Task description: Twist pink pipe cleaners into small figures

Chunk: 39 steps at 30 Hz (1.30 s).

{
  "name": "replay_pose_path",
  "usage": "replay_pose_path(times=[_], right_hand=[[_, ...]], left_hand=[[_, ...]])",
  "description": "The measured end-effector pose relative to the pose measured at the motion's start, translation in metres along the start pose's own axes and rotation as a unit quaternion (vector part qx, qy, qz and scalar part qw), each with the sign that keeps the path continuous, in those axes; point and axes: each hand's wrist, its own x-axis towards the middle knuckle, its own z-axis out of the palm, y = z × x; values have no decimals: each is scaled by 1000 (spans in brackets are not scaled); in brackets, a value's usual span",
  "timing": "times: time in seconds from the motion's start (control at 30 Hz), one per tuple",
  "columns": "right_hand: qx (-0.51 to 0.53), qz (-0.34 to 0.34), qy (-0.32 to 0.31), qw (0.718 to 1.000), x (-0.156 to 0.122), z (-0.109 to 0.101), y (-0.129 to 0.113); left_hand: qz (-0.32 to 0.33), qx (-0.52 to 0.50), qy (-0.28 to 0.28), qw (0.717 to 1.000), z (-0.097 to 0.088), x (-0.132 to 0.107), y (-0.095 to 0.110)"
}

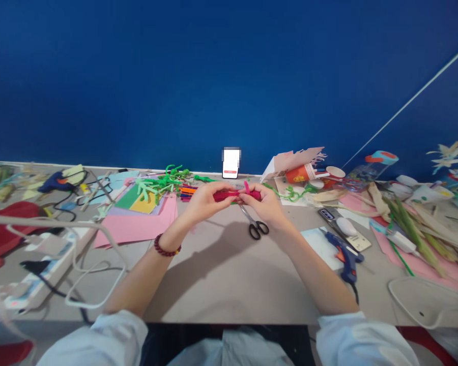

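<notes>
Between my two hands, above the middle of the table, is a bunch of magenta pipe cleaners (pixel 255 194), with a bright pink loop sticking up. The fingers of my left hand (pixel 208 201) pinch its left end. My right hand (pixel 266 204) is closed around the right part, thumb and fingertips pressed together. My fingers partly hide the bunch. Just below my right hand lie scissors (pixel 258 230) with black handles, blades pointing away from me. Beyond my left hand lies a pile of green pipe cleaners (pixel 171 180), with orange and purple ones beside it.
A lit phone (pixel 230 165) stands against the blue wall. Pink paper sheets (pixel 137 229) and a white power strip (pixel 49 274) lie left. On the right are a blue glue gun (pixel 345 254), another phone (pixel 328 216), an orange paper cup (pixel 299 174) and corn husks (pixel 412 229).
</notes>
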Motion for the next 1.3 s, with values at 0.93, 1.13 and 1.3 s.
replay_pose_path(times=[0.93,1.13,1.3], right_hand=[[-3,2,12,1000,2,-11,-7],[-234,-128,77,961,5,-19,-1],[-269,-115,36,956,6,-19,-1]], left_hand=[[-31,-94,-235,967,18,-2,-17],[-31,-62,-194,979,10,-9,26],[-16,33,-25,999,-8,-6,28]])
